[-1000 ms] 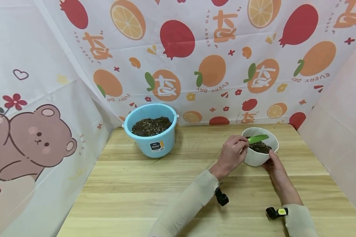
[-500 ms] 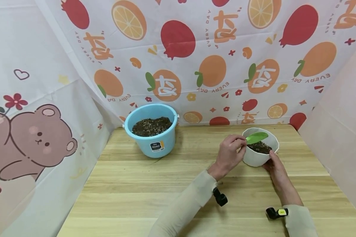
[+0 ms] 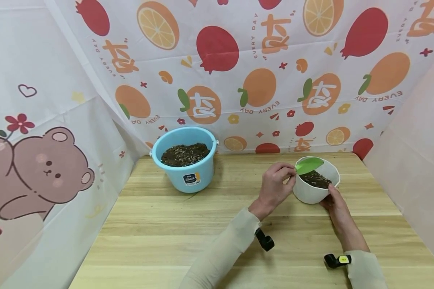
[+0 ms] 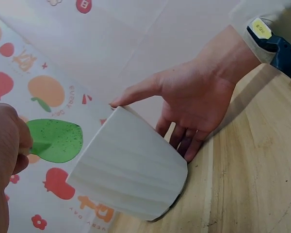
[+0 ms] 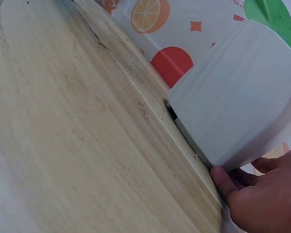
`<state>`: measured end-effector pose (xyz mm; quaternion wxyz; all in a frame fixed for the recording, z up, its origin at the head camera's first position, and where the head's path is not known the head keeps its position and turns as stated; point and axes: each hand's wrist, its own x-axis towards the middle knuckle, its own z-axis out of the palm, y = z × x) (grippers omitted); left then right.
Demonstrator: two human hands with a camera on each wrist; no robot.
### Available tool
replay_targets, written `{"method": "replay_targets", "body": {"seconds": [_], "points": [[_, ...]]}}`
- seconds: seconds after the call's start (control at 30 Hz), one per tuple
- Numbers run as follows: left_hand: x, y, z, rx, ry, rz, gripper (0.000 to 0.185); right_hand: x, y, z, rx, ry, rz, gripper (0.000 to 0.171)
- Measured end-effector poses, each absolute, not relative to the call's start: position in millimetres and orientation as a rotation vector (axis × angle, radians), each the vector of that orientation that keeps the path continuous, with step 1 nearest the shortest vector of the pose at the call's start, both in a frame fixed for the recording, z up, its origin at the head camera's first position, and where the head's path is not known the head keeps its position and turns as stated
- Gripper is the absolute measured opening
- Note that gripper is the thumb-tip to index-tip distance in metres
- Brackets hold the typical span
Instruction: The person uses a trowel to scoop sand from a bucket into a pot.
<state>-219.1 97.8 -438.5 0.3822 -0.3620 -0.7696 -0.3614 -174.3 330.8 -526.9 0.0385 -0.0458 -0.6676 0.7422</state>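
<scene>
My left hand (image 3: 277, 184) pinches the handle of a small green hand trowel (image 3: 309, 165). The blade is over the left part of the rim of a white flowerpot (image 3: 309, 194), with dark specks on its face in the left wrist view. Dark soil (image 3: 315, 179) lies inside the pot. My right hand (image 3: 339, 208) holds the pot at its right side, thumb at the rim and the other fingers low against the wall. In the right wrist view, the fingers of that hand (image 5: 266, 194) are at the pot's base, close to the wooden table.
A light blue bucket (image 3: 189, 178) with dark soil (image 3: 185, 155) stands at the back left of the wooden table (image 3: 173, 233). Fruit-print cloth (image 3: 254, 120) hangs behind the table, and pale cloth walls flank it. Soil crumbs (image 5: 143, 109) lie near the pot.
The trowel has moved slightly left and up with my left hand, and its blade has turned so more of its face shows. My right hand stays on the pot.
</scene>
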Motion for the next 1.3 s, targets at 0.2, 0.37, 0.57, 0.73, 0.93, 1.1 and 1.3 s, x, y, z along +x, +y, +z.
{"method": "replay_targets", "body": {"seconds": [0.2,0.37,0.57,0.73,0.93,1.1,1.3], "points": [[-218.5,95.6,-435.0,-0.906,-1.949,-1.040,0.004,-173.4,329.4,-527.6,-0.139,-2.033,2.275,0.028],[-218.1,92.9,-433.7,-0.883,-1.949,-1.139,0.004,-173.7,329.8,-528.8,-0.139,-2.035,2.280,0.032],[-217.1,87.3,-432.1,-0.846,-1.961,-1.231,0.005,-173.2,329.5,-530.7,-0.148,-2.033,2.288,0.030],[-218.1,82.2,-428.5,-0.795,-1.943,-1.310,0.005,-173.6,329.3,-529.8,-0.098,-2.030,2.278,0.030],[-220.2,76.1,-426.4,-0.726,-1.910,-1.394,0.004,-174.7,328.4,-527.5,-0.071,-2.028,2.280,0.032],[-222.0,70.9,-424.5,-0.685,-1.895,-1.439,0.004,-174.3,327.8,-526.0,-0.078,-2.016,2.294,0.033],[-221.9,64.3,-421.8,-0.662,-1.900,-1.470,0.004,-173.5,329.4,-526.1,-0.086,-2.046,2.277,0.035]]}}
